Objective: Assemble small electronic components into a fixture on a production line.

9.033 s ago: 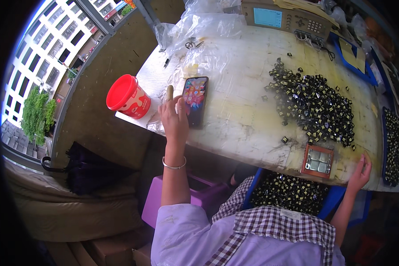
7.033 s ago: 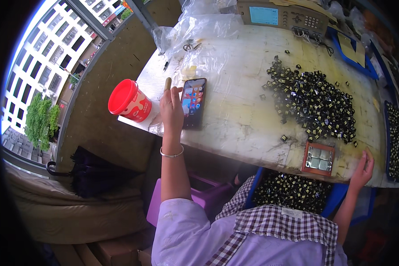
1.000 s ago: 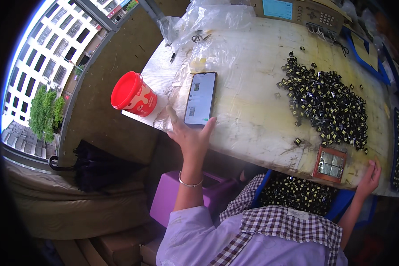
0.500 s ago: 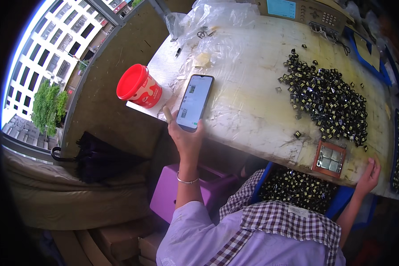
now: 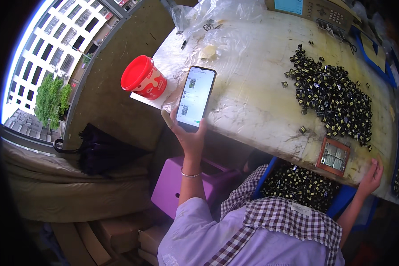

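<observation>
My left hand (image 5: 191, 141) grips a smartphone (image 5: 196, 95) with a lit screen, held up over the near left edge of the table (image 5: 248, 106). One finger wears a beige cover (image 5: 167, 119) and sticks out beside the phone's lower left side. Beyond it stands a red-lidded tub (image 5: 145, 79). At the table's near right edge rests my right hand (image 5: 370, 178), with its fingers loosely extended and nothing visible in them. Left of this hand lies a small brown-framed block with metal plates (image 5: 334, 157). A large heap of small black-and-yellow parts (image 5: 332, 97) spreads behind the block.
A blue bin of similar parts (image 5: 297, 188) sits below the table edge at my lap. Clear plastic sheeting (image 5: 235, 15) and a device with a screen and keypad (image 5: 312, 11) are at the back. Blue trays (image 5: 377, 57) line the right; a purple stool (image 5: 175, 186) stands below left.
The view has shifted slightly, so the table things appear a little higher and further right. The covered finger of my left hand has spread away from the phone. My right hand stays at the edge.
</observation>
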### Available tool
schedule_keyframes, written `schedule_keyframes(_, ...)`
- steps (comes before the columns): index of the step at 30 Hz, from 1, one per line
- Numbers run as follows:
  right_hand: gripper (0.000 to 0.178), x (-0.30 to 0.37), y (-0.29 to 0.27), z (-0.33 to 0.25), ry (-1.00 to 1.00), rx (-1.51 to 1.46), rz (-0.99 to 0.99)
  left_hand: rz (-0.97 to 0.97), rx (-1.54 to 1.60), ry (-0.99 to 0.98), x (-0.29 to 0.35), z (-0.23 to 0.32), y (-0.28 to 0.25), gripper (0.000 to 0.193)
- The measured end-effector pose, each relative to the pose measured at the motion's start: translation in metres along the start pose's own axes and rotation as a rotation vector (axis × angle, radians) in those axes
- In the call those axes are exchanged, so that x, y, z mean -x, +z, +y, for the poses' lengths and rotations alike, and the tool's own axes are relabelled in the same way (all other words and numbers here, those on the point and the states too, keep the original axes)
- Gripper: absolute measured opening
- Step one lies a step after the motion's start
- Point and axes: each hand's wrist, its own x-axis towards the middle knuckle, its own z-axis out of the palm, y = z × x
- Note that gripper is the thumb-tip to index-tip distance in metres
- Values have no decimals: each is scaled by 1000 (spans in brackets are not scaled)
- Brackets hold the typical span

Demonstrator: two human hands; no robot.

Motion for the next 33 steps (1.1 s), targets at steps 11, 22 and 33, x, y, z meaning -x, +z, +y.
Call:
schedule_keyframes(11, 29, -2, -1, 4, -23, -26, -12, 53, -20, 70, 13, -16, 3, 112)
schedule_keyframes(22, 29, -2, -1, 0, 23, -18, -20, 109, -108, 183, 16, -20, 5, 108)
schedule_keyframes(33, 29, -2, -1, 1, 7, -14, -13, 144, -15, 156, 15, -23, 8, 99)
